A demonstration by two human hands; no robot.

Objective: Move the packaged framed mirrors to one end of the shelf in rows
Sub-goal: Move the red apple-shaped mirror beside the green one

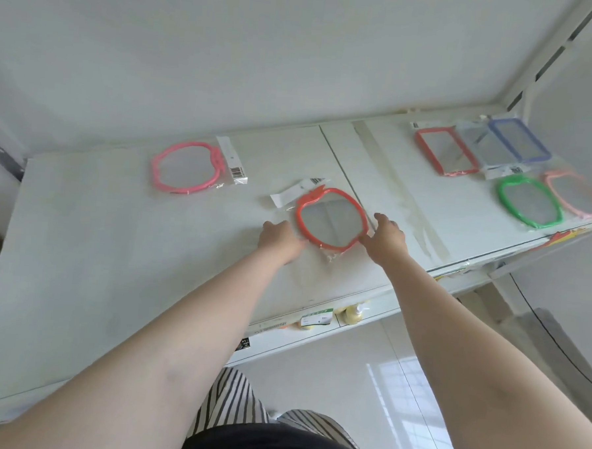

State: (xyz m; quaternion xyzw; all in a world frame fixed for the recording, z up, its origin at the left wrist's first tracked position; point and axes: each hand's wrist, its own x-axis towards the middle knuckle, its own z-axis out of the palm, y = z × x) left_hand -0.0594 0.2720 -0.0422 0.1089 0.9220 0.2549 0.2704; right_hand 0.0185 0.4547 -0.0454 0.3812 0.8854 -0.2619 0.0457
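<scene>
A packaged apple-shaped mirror with a red frame lies mid-shelf. My left hand holds its left edge and my right hand holds its right edge, fingers curled on the wrapping. A pink-framed mirror in its package lies further left. At the right end sit a red rectangular mirror, a grey one, a blue one, a green apple-shaped one and a pale pink one.
The white shelf has a seam and tape marks right of the middle. A white upright closes the right end. Yellow bottles stand on the lower shelf under the front edge with price labels.
</scene>
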